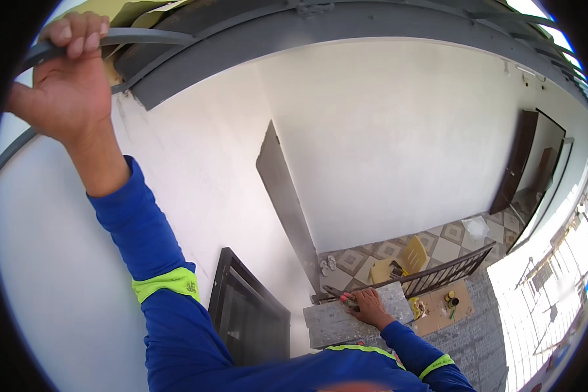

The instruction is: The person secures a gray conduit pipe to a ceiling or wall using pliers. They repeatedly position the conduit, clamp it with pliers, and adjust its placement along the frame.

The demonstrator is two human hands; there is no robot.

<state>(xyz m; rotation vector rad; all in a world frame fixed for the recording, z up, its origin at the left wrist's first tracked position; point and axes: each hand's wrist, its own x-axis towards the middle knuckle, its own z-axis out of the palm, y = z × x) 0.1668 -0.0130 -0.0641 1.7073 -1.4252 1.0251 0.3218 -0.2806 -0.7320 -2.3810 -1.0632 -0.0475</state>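
Observation:
High at the left, my left hand (78, 91) has its fingers wrapped over a grey metal bar (147, 35), its palm and wrist facing me. Far below, my right hand (370, 308) is low over a grey, speckled plank platform (326, 326). Its fingers are bent around a small tool (344, 298) with red on it and dark prongs that point left. The hand covers most of that tool, so its exact kind cannot be made out.
Below are a yellow plastic chair (411, 255) with tools on it, a dark railing (451, 268) and a brown board (454, 315) with small containers. A dark-framed window (255, 313) is near my left arm. Grey roof beams (274, 36) cross overhead. An open dark door (516, 160) stands right.

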